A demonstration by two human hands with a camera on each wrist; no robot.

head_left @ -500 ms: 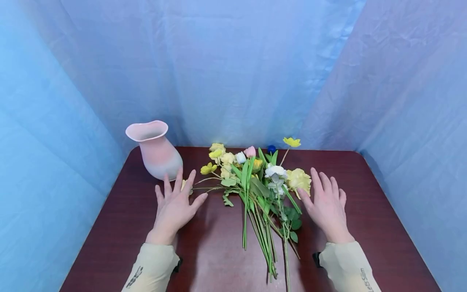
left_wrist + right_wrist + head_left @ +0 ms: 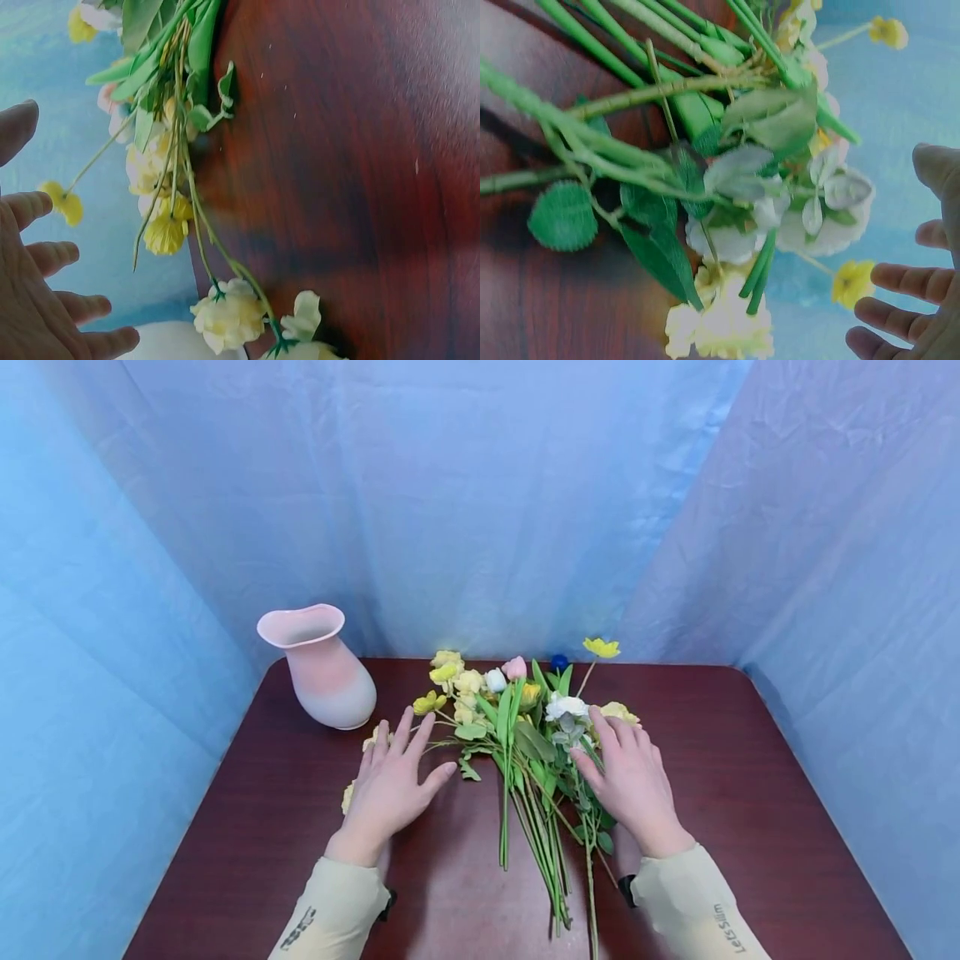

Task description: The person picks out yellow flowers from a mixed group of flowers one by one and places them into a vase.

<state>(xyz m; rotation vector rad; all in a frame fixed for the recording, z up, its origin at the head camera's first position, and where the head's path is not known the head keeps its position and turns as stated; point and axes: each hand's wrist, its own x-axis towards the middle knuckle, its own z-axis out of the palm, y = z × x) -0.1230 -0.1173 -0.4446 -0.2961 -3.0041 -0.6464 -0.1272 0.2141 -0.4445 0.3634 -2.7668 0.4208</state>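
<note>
A loose heap of artificial flowers lies across the middle of the table, stems toward the near edge. In it are a pink tulip (image 2: 513,667), a white flower (image 2: 566,707) and cream-yellow blooms (image 2: 228,315). My left hand (image 2: 392,789) hovers at the heap's left side with fingers spread, holding nothing. Over the right side is my right hand (image 2: 633,777), its fingers straight and apart, partly covering a large pale yellow flower (image 2: 731,319). Whether it touches any leaves I cannot tell. A pink and white vase (image 2: 330,681) stands upright beyond the left hand.
The dark red-brown table (image 2: 750,793) has rounded far corners. Blue curtains (image 2: 480,510) hang close behind it and along both sides. A blue ball-shaped thing (image 2: 559,663) sits at the far edge among leaves. One yellow flower (image 2: 602,648) sticks up past that edge.
Both hands have moved inward toward the flowers, the left one to the right and the right one to the left. Blooms behind the left hand now show. The flowers and vase stay put.
</note>
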